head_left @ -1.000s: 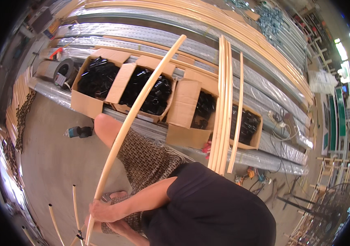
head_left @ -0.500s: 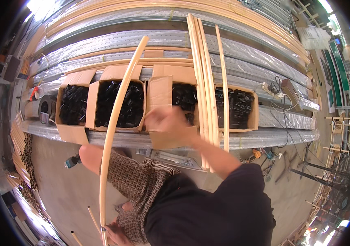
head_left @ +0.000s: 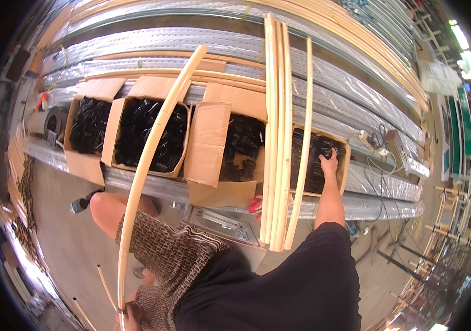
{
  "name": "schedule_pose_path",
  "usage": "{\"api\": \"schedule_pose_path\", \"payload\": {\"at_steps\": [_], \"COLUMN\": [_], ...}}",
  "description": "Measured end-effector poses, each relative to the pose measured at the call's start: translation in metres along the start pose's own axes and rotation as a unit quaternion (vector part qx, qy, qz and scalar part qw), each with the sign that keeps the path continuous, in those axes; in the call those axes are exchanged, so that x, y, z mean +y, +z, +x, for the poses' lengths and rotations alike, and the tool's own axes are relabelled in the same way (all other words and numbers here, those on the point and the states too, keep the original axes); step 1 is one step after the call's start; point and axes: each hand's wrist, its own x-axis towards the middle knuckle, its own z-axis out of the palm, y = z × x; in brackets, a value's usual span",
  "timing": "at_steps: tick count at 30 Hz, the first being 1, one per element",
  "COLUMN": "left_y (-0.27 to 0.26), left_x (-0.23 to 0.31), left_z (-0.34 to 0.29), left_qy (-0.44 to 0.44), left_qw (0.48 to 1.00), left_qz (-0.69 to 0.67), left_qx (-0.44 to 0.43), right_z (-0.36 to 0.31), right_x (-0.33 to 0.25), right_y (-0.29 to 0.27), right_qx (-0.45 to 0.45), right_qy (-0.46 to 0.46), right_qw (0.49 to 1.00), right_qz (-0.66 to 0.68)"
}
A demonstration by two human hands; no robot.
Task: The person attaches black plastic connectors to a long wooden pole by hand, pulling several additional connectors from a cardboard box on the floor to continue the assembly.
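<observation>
My left hand point(head_left: 132, 318) is wrapped round the lower end of a long cream tube point(head_left: 152, 144), close to a dark fitting on it. The tube slants up and away across the boxes. Over on the right, my right hand point(head_left: 329, 164) reaches into the rightmost cardboard box point(head_left: 345, 175), fingers apart at the black plastic parts point(head_left: 316, 148) packed inside. Nothing shows lifted in it. Just left of that arm, a single cream tube point(head_left: 303, 127) and a bundle of cream tubes point(head_left: 277, 132) lie across the boxes.
Three more open boxes of black parts stand to the left, one with a raised flap point(head_left: 208, 143). Beneath them are plastic-wrapped metal profiles point(head_left: 378, 182). Red gloves point(head_left: 255, 205) lie by the bundle. Cables point(head_left: 381, 146) trail at right, near a standing fan point(head_left: 456, 259).
My right hand has moved right, from the middle box's flap to the parts in the rightmost box. My left hand still holds the tube. The view has shifted slightly.
</observation>
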Motion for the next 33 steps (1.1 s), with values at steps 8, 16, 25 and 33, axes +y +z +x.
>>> {"api": "schedule_pose_path", "payload": {"at_steps": [8,16,25,33], "left_y": [-0.014,-0.018,-0.034,0.028], "left_x": [0.008,0.022,0.099,0.109], "left_z": [0.003,-0.009,0.01,0.014], "left_qy": [0.044,0.046,0.227,0.299], "left_qw": [0.997,0.991,0.949,0.927], "left_qz": [0.012,0.068,0.22,0.21], "left_qx": [-0.064,-0.105,-0.001,-0.089], "right_z": [0.017,-0.045,-0.127,-0.23], "right_x": [-0.006,0.01,-0.034,-0.21], "right_y": [-0.005,-0.008,-0.057,-0.125], "right_qx": [-0.101,0.067,-0.076,-0.244], "right_qy": [-0.008,-0.126,0.113,-0.156], "right_qw": [0.987,0.985,0.809,0.729], "right_qz": [-0.123,-0.099,0.571,0.62]}}
